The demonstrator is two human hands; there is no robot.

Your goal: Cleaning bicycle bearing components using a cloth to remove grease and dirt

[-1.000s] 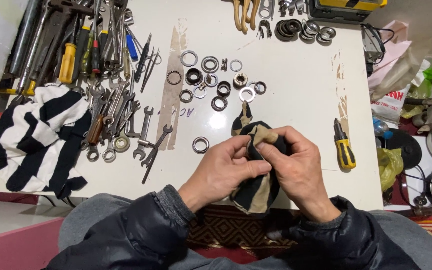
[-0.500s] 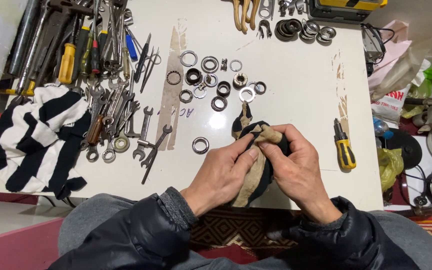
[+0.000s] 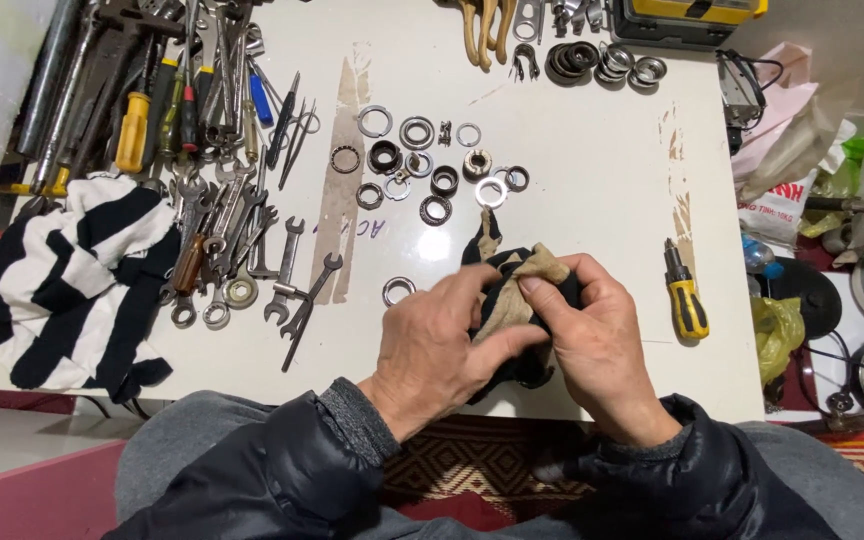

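1. Wiping step: left hand and right hand pinch a dark grimy rag at the table's near edge.
2. Any part inside is hidden; rubbing likely calls for a firm thumb-and-finger grip.

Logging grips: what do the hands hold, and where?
Both the left hand and right hand pinch a dirty black-and-tan rag at its bunched middle.

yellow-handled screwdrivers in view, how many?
2. One yellow-handled screwdriver lies in the tool pile at the table's upper left; the other, short one lies alone right of the right hand. More may be hidden under the pile.
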